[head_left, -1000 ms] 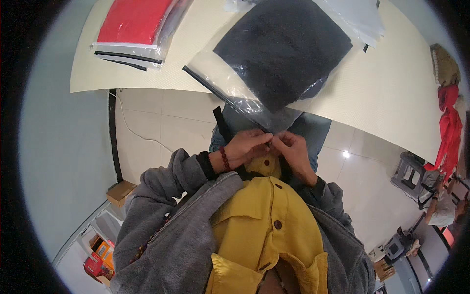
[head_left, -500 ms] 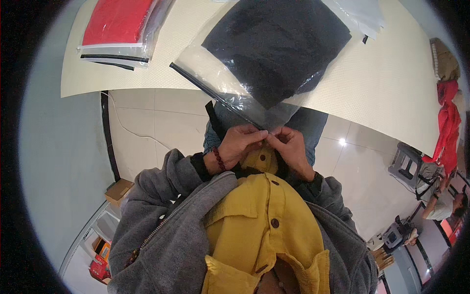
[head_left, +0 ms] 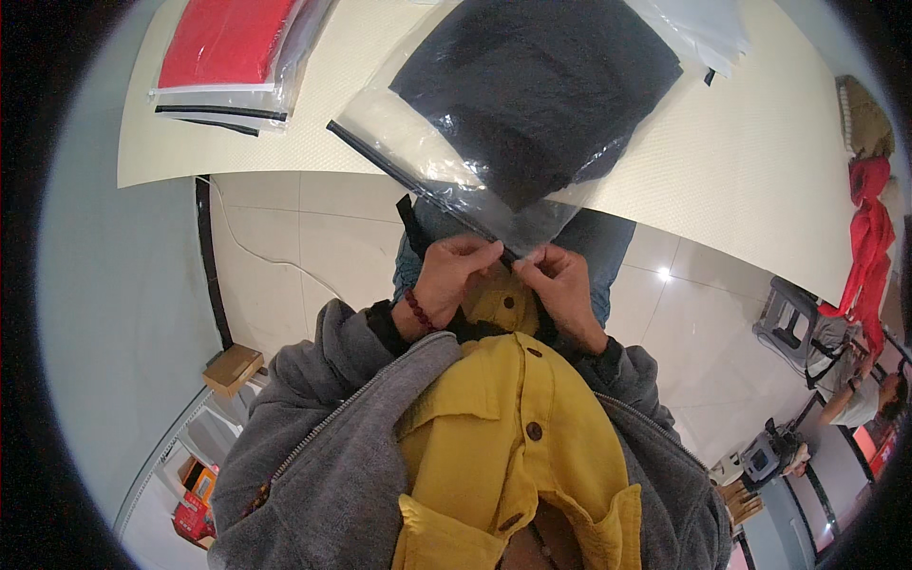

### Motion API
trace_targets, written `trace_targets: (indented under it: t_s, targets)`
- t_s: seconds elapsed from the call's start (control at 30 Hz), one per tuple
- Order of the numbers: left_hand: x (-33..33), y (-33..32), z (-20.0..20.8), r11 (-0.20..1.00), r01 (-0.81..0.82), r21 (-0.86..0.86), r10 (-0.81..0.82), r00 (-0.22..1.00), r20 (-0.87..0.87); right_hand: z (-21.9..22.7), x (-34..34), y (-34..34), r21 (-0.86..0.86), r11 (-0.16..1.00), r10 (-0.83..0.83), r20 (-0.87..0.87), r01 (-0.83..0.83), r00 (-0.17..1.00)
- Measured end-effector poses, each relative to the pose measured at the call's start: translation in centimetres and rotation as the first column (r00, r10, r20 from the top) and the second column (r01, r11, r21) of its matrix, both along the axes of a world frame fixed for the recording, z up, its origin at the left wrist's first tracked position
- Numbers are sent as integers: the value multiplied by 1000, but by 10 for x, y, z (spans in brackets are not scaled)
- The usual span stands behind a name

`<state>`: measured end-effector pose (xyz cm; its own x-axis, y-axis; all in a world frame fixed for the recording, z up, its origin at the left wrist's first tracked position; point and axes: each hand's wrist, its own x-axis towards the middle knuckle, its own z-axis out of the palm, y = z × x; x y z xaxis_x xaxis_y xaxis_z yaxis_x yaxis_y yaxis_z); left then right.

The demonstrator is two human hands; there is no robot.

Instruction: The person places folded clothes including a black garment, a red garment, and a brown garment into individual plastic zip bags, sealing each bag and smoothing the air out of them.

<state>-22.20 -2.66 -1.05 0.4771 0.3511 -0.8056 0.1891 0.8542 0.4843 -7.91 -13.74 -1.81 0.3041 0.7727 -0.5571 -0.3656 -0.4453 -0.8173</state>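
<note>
Since half a second ago, the left hand (head_left: 454, 277) has slid a bit along the black strip (head_left: 372, 154) of the clear bag (head_left: 418, 128), away from the right hand (head_left: 564, 290); both hands are nearly closed, thumb and finger pinching the strip at the bag's near corner; the tucked fingertips are hard to see. The bag lies partly on the cream table (head_left: 741, 166), its near corner past the edge; dark cloth (head_left: 541, 90) inside it is cut off at the top; so are a red pack (head_left: 228, 43) left of the bag and pale plastic (head_left: 708, 33) right of it.
</note>
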Motion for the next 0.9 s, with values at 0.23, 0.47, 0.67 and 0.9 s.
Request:
trace_targets:
  t_s: [0.23,0.47,0.67,0.9]
  targets:
    - [-7,8,14,992,-100,74,102,994,-28,14,2,-1,31,999,31,8,-31,999]
    - [-9,22,33,961,-264,79,271,959,-88,25,6,-6,30,997,72,4,-72,997]
    - [-32,28,22,968,-245,49,246,969,-24,34,16,-10,-10,982,188,-135,-191,973]
    - [-36,41,20,909,-383,162,395,917,-53,33,16,-16,3,979,204,-117,-205,972]
